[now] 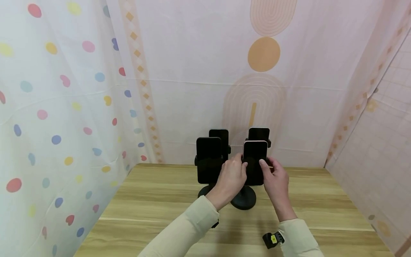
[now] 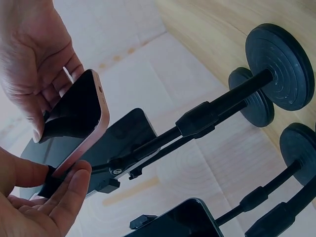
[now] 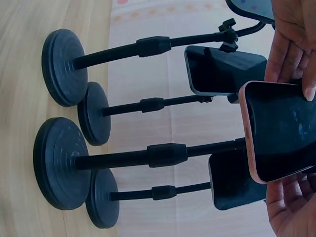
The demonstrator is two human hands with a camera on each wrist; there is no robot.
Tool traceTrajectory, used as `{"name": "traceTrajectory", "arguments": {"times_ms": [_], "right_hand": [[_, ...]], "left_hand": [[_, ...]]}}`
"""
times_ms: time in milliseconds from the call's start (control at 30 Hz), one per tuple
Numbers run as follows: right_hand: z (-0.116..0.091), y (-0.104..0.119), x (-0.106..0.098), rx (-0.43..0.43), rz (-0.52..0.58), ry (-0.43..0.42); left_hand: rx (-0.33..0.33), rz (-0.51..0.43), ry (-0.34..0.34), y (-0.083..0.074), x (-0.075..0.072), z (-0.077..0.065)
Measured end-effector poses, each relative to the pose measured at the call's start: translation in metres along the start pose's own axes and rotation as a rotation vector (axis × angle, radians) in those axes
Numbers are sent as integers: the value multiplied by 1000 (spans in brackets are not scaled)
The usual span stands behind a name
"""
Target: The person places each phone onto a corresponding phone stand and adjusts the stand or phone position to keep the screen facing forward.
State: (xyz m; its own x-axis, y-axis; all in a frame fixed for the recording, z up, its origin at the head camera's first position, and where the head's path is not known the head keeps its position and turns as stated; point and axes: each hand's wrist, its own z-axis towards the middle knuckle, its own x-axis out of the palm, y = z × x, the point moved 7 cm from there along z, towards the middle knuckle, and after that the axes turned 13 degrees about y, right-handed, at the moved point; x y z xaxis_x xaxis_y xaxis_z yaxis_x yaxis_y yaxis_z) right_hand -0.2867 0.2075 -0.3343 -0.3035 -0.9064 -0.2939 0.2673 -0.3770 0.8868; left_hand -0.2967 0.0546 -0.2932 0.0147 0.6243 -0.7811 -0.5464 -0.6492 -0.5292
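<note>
A smartphone (image 1: pixel 254 160) with a pink frame and dark screen sits upright in the clamp of a black phone stand (image 1: pixel 243 198), front right of the group. At its left side my left hand (image 1: pixel 232 175) pinches the black clamp (image 2: pixel 48 185) between thumb and fingers. My right hand (image 1: pixel 277 178) grips the opposite edge, thumb at the front and fingers behind. In the right wrist view the lower edge of the smartphone (image 3: pixel 281 131) faces the stand's round base (image 3: pixel 60 163).
Another phone (image 1: pixel 209 160) stands in its holder at the front left. Two more phones, one behind it (image 1: pixel 221 137) and one at the back right (image 1: pixel 258 133), are mounted likewise. The wooden table (image 1: pixel 154 200) meets a patterned curtain (image 1: pixel 192 107) behind.
</note>
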Motion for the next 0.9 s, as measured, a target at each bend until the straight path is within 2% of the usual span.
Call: {"name": "traceTrajectory", "arguments": {"times_ms": [300,567,767,900], "right_hand": [[1,0,-1,27,3,-13],[-2,-1,-5,16,-20,-22],[-2,-4,-5,31,-52,23],[-7,-7,-7,41,-75,43]], "left_hand": [[-21,14,-18,1,3,1],[33,32,44,-2,15,-5],[5,27,63,5,21,-18],[37,36,85,12,27,-33]]}}
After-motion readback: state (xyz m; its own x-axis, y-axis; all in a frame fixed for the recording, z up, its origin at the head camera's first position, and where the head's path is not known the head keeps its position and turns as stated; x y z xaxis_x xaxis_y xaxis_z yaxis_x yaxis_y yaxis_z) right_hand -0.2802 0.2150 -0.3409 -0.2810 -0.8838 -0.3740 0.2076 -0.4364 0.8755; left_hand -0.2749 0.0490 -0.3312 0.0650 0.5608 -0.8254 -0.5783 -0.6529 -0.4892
